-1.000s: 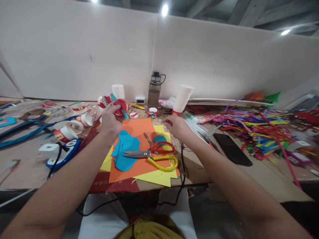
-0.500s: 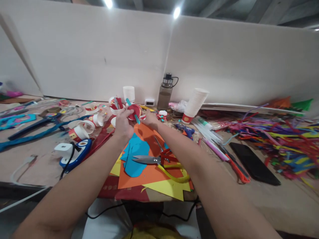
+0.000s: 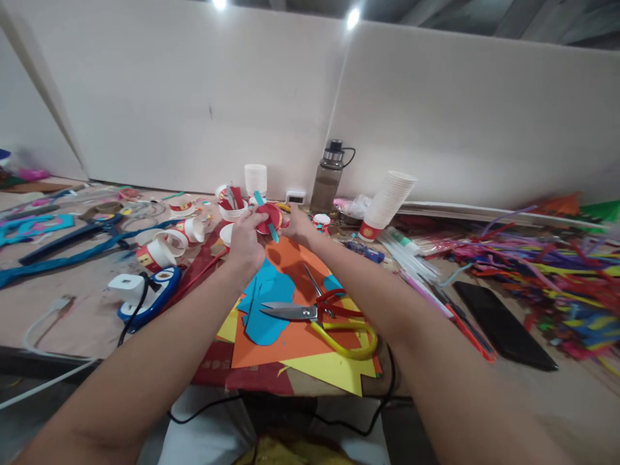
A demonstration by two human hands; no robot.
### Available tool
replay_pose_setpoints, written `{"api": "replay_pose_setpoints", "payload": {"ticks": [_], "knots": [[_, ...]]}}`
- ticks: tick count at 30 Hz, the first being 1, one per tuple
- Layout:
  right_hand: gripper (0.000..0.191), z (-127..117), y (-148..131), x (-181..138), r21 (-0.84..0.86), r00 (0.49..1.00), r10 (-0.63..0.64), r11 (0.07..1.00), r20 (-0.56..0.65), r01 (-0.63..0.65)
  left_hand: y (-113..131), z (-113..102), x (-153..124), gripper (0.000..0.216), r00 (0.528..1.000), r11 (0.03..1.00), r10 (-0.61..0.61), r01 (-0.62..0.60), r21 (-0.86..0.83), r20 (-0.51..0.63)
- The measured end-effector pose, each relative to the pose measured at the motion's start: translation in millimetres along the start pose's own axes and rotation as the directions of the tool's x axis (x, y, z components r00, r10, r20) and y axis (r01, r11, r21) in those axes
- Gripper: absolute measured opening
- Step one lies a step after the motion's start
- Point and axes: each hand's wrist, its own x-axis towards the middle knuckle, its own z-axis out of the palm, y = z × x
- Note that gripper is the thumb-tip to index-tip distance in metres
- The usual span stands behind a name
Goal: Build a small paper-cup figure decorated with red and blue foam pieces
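Observation:
My left hand [image 3: 248, 240] is closed on a cut-down paper cup [image 3: 269, 219] with a red face turned toward me. A teal paper strip [image 3: 274, 234] lies slantwise across it and sticks out at both ends. At the cup's right edge is my right hand [image 3: 296, 226], fingers bent in against it; the fingertips are partly hidden. Below the hands, large scissors [image 3: 290, 312] with red and yellow handles lie on orange paper [image 3: 256, 357] and a cut blue paper piece [image 3: 268, 316]. Yellow sheets [image 3: 324, 371] show underneath.
Behind stand a water bottle [image 3: 328, 174] and stacked paper cups [image 3: 387, 203]. Cut cup rings [image 3: 157, 254] and a blue-and-white device [image 3: 162, 290] are left. Rightward lie a glue gun [image 3: 365, 250], a black phone [image 3: 504, 323] and colourful pipe cleaners [image 3: 547, 271].
The view has shifted slightly, so most things sit a little further right. Both hands stay at the red cup and teal strip, with hardly any change in grip.

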Motion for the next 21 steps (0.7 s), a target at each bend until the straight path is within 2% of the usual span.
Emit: {"api": "replay_pose_setpoints", "payload": {"ticks": [6,12,14,17,21], "knots": [[0.078,-32,27,-45,-0.176,0.999,-0.012,0.984,0.049,0.02,-4,0,-2,0.017,1.0,1.0,-0.004,0.004,0.03,-0.007],[0.071,-44,35,-75,-0.349,0.968,-0.151,0.913,0.198,0.214,-10,3,-9,0.017,0.999,0.998,-0.042,0.04,0.043,0.033],[0.069,-42,32,-75,-0.437,0.942,-0.201,0.846,0.268,0.305,-14,1,-9,0.018,0.998,0.996,-0.061,0.059,0.062,0.031],[0.064,-40,28,-74,-0.583,0.898,-0.261,0.689,0.353,0.429,-19,-3,-6,0.02,0.996,0.994,-0.073,0.068,0.088,0.045],[0.056,-45,23,-73,-0.644,0.845,-0.356,0.546,0.399,0.535,-21,-3,-6,0.022,0.998,0.992,-0.067,0.065,0.107,0.012]]}}
